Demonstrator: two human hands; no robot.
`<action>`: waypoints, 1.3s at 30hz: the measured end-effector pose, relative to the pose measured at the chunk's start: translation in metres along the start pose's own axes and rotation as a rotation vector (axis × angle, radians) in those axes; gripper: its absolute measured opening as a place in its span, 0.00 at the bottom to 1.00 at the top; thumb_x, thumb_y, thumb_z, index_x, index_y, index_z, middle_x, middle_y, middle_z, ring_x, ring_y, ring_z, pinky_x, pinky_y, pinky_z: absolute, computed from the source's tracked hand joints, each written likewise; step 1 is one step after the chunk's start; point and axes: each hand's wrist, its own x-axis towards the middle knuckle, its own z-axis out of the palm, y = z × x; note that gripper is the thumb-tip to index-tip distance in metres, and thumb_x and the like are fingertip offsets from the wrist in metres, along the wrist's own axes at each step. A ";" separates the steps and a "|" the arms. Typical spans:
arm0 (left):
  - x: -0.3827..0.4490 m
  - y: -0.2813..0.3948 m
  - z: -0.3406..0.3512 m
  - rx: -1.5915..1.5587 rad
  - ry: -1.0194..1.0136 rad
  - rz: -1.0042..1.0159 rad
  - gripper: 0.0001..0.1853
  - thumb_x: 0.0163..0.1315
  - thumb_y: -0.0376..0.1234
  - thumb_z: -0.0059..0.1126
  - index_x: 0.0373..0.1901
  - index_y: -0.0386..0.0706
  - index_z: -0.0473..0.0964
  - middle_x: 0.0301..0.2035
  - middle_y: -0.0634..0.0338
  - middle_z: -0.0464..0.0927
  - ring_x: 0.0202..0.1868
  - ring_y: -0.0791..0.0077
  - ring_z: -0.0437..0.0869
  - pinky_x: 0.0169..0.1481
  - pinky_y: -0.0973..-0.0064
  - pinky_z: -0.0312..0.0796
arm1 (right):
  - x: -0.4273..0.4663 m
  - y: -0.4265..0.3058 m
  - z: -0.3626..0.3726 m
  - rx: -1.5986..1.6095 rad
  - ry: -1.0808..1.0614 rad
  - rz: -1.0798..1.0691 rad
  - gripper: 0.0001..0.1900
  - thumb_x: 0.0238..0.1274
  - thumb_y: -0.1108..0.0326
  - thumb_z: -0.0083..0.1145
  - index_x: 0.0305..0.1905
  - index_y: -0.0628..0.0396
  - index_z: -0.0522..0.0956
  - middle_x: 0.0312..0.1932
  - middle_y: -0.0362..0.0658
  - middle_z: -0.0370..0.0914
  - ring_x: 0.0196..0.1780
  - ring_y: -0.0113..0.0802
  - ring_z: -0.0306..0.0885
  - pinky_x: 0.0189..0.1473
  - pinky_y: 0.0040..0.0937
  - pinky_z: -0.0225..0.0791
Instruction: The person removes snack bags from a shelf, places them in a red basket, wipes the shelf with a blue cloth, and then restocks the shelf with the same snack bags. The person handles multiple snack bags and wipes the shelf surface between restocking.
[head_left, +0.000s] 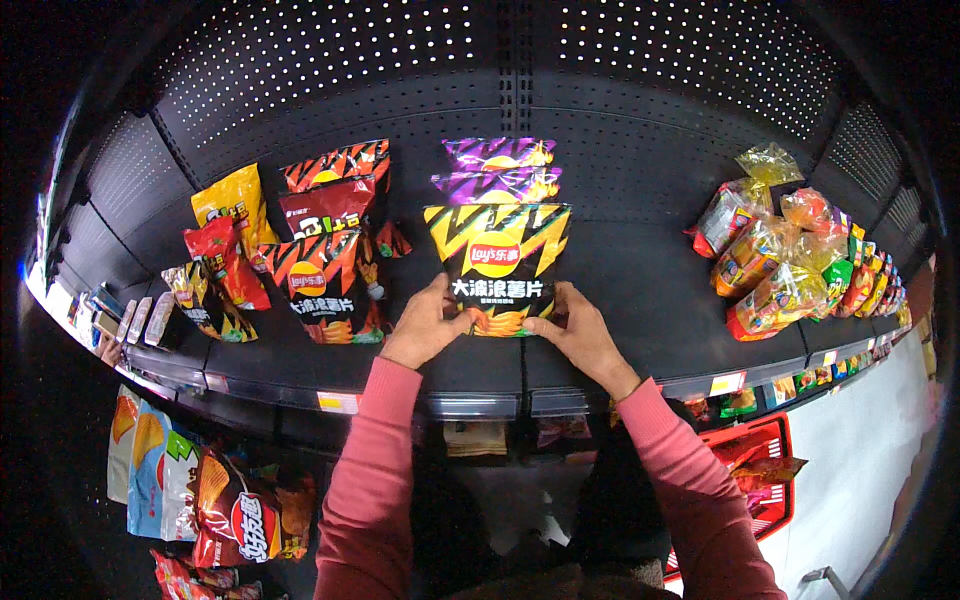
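Both my hands grip a yellow-and-black Lay's potato chip bag (499, 262) by its lower sides. My left hand (429, 321) has its thumb on the bag's lower left front, and my right hand (581, 330) mirrors it on the lower right. The bag faces me upright at the shelf, its bottom close to the dark shelf board (622, 352). Directly behind it stand two purple chip bags (499, 176), mostly hidden. To the left, an orange-and-black Lay's bag (319, 285) stands in front of a dark red snack bag (330, 204).
Farther left are a yellow bag (234, 199), a red bag (229, 259) and a smaller black-and-yellow bag (206, 304). Clear-wrapped snack packs (780, 292) crowd the right. A red shopping basket (784, 480) sits below right. More chip bags (161, 472) hang lower left. Another person's hand (111, 351) shows far left.
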 end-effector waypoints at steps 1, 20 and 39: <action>-0.001 0.000 -0.001 0.025 0.011 0.001 0.24 0.60 0.34 0.72 0.51 0.30 0.73 0.42 0.43 0.86 0.45 0.54 0.90 0.50 0.63 0.79 | 0.000 0.000 0.001 0.007 -0.001 0.004 0.29 0.63 0.58 0.74 0.57 0.67 0.72 0.43 0.52 0.83 0.45 0.34 0.82 0.49 0.33 0.76; -0.004 0.008 -0.001 0.133 0.043 0.016 0.28 0.58 0.31 0.67 0.59 0.30 0.68 0.46 0.38 0.83 0.47 0.48 0.88 0.52 0.61 0.78 | -0.001 0.005 -0.003 0.143 0.033 0.082 0.28 0.66 0.63 0.71 0.64 0.65 0.73 0.51 0.52 0.85 0.53 0.36 0.84 0.56 0.33 0.76; -0.006 0.023 -0.003 -0.260 0.726 0.154 0.18 0.75 0.31 0.54 0.64 0.38 0.71 0.48 0.59 0.83 0.40 0.76 0.87 0.36 0.82 0.74 | -0.299 0.037 -0.116 -0.297 0.615 0.456 0.08 0.79 0.70 0.53 0.53 0.62 0.78 0.41 0.42 0.79 0.45 0.27 0.75 0.51 0.28 0.71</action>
